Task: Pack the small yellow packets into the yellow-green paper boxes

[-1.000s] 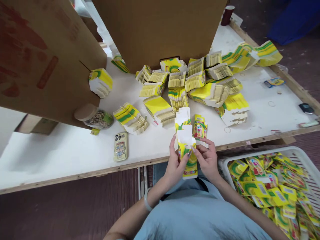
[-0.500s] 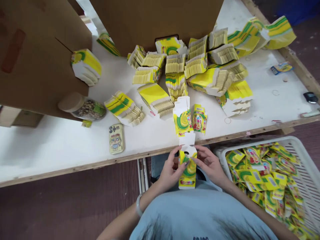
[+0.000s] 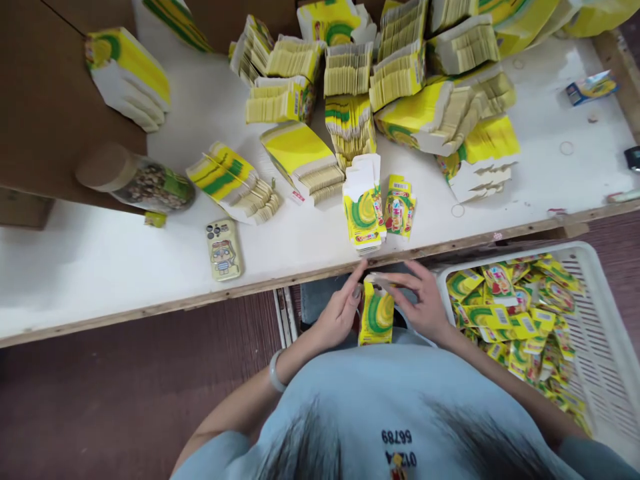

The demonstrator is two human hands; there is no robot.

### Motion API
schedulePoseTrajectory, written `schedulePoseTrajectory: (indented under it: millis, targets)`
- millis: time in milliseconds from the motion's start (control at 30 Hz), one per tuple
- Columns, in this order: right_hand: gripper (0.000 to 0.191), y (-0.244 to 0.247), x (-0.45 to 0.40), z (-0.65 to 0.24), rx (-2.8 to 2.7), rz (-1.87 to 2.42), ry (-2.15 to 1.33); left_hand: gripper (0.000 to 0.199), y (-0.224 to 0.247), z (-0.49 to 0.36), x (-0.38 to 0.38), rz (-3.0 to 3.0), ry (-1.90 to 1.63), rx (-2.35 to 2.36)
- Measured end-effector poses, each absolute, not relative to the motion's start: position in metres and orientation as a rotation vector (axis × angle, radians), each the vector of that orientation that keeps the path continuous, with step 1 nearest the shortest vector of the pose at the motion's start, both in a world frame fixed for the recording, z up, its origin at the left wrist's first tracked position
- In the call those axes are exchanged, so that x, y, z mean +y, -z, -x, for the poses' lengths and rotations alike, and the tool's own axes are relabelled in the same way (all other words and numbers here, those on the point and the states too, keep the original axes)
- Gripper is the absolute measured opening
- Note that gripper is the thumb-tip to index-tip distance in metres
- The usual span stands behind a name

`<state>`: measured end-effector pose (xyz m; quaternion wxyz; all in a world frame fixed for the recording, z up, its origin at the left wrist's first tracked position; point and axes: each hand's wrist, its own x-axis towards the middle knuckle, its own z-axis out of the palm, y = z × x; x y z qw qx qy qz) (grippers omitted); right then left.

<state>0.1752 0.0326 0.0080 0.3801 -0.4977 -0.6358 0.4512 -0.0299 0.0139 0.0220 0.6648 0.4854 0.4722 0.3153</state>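
Observation:
A small yellow and green printed carton [image 3: 377, 315] stands upright in front of my body, just off the table's near edge. My left hand [image 3: 340, 312] grips its left side, with the index finger stretched up past the top corner. At the carton's top, my right hand [image 3: 419, 300] has its fingers on the white flap, which looks folded down. Beyond the table edge lies a small stack of flat cartons [image 3: 363, 213] with white flaps. Beside it are a few more flat cartons [image 3: 400, 208].
Bundles of flat cartons [image 3: 347, 70] crowd the white table [image 3: 295, 243]. A phone [image 3: 223, 250], a lidded jar [image 3: 135, 179] and large cardboard boxes [image 3: 45, 93] are at the left. On my right, a white plastic basket [image 3: 595, 313] holds many yellow cartons.
The carton's top flap stood up before and is now folded down under my right fingers. My left index finger has stretched upward. The view has shifted downward and closer.

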Motion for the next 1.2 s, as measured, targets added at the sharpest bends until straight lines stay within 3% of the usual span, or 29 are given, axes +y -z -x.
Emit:
schedulePoseTrajectory:
  millis: [133,333,467,633,800,900,1000,1100,1200]
  targets:
    - [0.039,-0.012,0.032,-0.187,-1.890,0.944,-1.193,0.058,-0.019,0.032,0.018,-1.188,-0.717,1.117]
    - [0.048,-0.023,0.030,-0.174,-1.375,1.163,-1.807,0.058,-0.026,0.032,0.028,-1.337,-0.613,1.101]
    - [0.042,-0.031,0.041,-0.178,-1.226,1.115,-1.948,0.059,-0.033,0.030,0.032,-1.361,-0.571,1.117]
    - [0.047,-0.029,0.043,-0.186,-1.117,1.010,-2.195,0.058,-0.039,0.022,0.030,-1.428,-0.551,1.195]
    - [0.041,-0.013,0.035,-0.196,-1.143,1.331,-1.792,0.050,-0.044,0.017,0.068,-1.620,-0.500,1.429]
    - [0.038,-0.015,0.037,-0.254,-1.163,1.578,-1.491,0.050,-0.038,0.023,0.120,-1.627,-0.598,1.786]
    - [0.041,-0.027,0.031,-0.333,-1.288,1.897,-1.191,0.053,-0.027,0.030,0.160,-1.638,-0.352,1.966]
    - [0.057,-0.033,0.027,-0.380,-1.658,2.384,-0.474,0.047,-0.019,0.038,0.172,-1.652,-0.193,1.826]
    - [0.062,-0.027,0.042,-0.371,-1.817,2.349,-0.076,0.047,-0.017,0.047,0.165,-1.604,-0.260,1.804]
